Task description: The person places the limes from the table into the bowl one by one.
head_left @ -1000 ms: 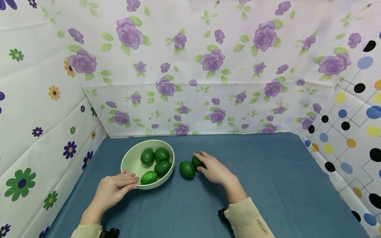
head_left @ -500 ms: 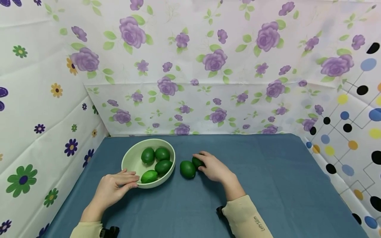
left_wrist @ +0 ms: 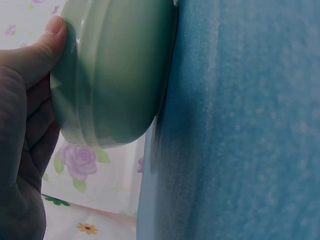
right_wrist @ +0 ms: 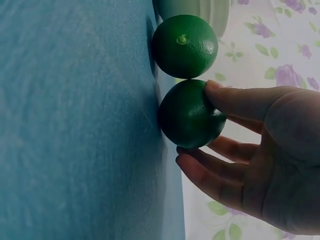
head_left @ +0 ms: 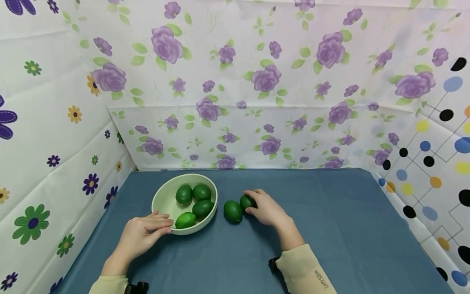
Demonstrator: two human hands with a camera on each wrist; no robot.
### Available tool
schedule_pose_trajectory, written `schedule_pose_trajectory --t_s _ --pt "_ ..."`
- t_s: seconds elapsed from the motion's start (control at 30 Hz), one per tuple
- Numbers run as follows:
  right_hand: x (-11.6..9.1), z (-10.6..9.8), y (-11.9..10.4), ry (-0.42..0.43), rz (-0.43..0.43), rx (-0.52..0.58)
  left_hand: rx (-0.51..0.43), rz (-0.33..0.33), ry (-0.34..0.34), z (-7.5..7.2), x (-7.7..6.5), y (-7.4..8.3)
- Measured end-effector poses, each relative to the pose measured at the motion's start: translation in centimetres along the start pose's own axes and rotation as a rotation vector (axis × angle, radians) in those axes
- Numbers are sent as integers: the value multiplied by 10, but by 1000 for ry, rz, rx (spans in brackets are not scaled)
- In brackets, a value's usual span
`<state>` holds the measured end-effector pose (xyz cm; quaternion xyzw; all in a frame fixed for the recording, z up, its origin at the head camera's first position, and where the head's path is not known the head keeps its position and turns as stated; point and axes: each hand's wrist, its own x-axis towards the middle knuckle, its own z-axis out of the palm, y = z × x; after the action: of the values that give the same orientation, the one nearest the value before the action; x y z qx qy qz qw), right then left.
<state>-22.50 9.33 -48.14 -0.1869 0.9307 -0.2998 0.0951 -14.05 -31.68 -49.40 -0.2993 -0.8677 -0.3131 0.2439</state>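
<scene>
My left hand (head_left: 141,234) grips the near left rim of a pale green bowl (head_left: 161,200), fingers over the edge and thumb on the outer wall. The bowl's wall (left_wrist: 120,75) fills the top of the left wrist view. Inside lie several green limes, one brighter lime (head_left: 185,220) at the front. To the bowl's right, my right hand (head_left: 269,210) holds a dark green lime (right_wrist: 190,115) between thumb and fingers, down at the cloth. A second dark lime (head_left: 233,211) lies right beside it, on the bowl side.
A blue cloth (head_left: 330,232) covers the table. Floral sheeting (head_left: 264,81) rises behind its back edge. Patterned sheets also stand at the left and right sides. Each wrist wears a black device, the right one (head_left: 273,265) partly under the sleeve.
The fingers of my right hand have shifted slightly, and more of the lime they hold now shows. My left hand stays on the bowl. The head view has tilted a little.
</scene>
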Motion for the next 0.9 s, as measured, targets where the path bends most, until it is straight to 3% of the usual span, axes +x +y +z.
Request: schedule_pose_trajectory --t_s 0.37,0.9 --pt "-2 6 10 -53 11 82 4 -10 -15 1 -7 -1" --pt "-3 0 16 -29 10 147 -1 0 5 1 -2 0"
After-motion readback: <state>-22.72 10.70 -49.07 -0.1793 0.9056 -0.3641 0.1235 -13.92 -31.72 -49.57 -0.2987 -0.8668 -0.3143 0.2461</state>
